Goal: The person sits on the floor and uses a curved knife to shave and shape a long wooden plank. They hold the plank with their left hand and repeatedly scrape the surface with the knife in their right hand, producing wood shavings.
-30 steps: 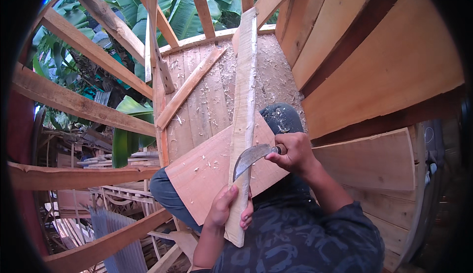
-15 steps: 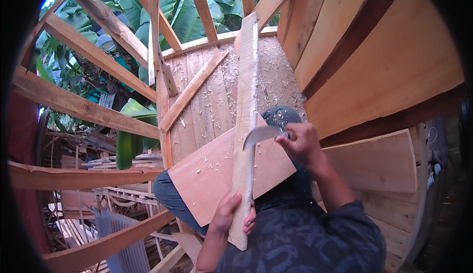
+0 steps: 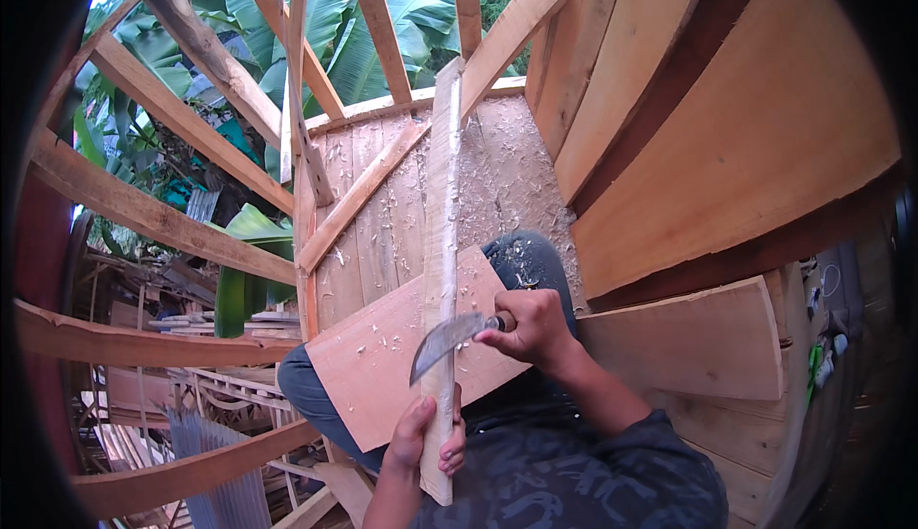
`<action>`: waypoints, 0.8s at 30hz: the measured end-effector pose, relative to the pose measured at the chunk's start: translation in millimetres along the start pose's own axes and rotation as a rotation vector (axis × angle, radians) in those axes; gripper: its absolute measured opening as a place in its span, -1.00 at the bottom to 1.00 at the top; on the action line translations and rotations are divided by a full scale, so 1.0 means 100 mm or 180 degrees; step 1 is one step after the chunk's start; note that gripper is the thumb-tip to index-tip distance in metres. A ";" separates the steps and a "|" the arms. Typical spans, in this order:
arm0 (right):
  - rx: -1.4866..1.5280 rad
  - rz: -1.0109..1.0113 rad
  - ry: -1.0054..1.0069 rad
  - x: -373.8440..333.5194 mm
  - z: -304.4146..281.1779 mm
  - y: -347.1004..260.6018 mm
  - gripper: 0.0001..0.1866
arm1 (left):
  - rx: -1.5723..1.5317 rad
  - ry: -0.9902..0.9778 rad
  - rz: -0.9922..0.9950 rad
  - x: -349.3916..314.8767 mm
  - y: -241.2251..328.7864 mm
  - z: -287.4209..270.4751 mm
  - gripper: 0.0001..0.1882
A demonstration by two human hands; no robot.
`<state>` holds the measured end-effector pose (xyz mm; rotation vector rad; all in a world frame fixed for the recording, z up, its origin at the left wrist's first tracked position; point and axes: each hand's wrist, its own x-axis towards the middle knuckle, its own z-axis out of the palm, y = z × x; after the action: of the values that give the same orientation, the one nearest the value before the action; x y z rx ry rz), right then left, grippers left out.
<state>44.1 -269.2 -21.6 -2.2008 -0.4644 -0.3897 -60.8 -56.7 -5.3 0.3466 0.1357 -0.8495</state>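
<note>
A long narrow plank [image 3: 441, 204] slants away from my body, its right edge pale and rough-cut. My left hand [image 3: 427, 435] is wrapped round the plank's near end. In my right hand [image 3: 532, 326] is the dark handle of a curved knife [image 3: 442, 341]. Its broad blade lies across the plank, a short way beyond my left hand, with the tip pointing left. Whether the edge bites into the wood I cannot tell. Beneath the plank, a flat wide board [image 3: 368, 362] rests across my lap, dotted with shavings.
Wood shavings litter the plank floor [image 3: 516, 161] ahead. A loose batten [image 3: 368, 194] lies slantwise there. Curved ribs [image 3: 182, 233] rise along the left side, and wide side planks [image 3: 736, 147] wall the right. Large green leaves [image 3: 335, 22] hang beyond the ribs.
The knife and my right hand have come nearer to me along the plank, towards my left hand. My view has shifted slightly, and both hands keep their grip.
</note>
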 end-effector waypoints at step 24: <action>0.1162 0.0564 -0.1048 -0.13 -0.13 0.02 -0.67 | 0.1810 0.1399 0.0976 -0.17 0.02 0.62 -0.54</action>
<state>32.4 -283.1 -21.0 -1.9297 -0.4691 0.1487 -72.0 -64.9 57.4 1.0616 0.2410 -0.4830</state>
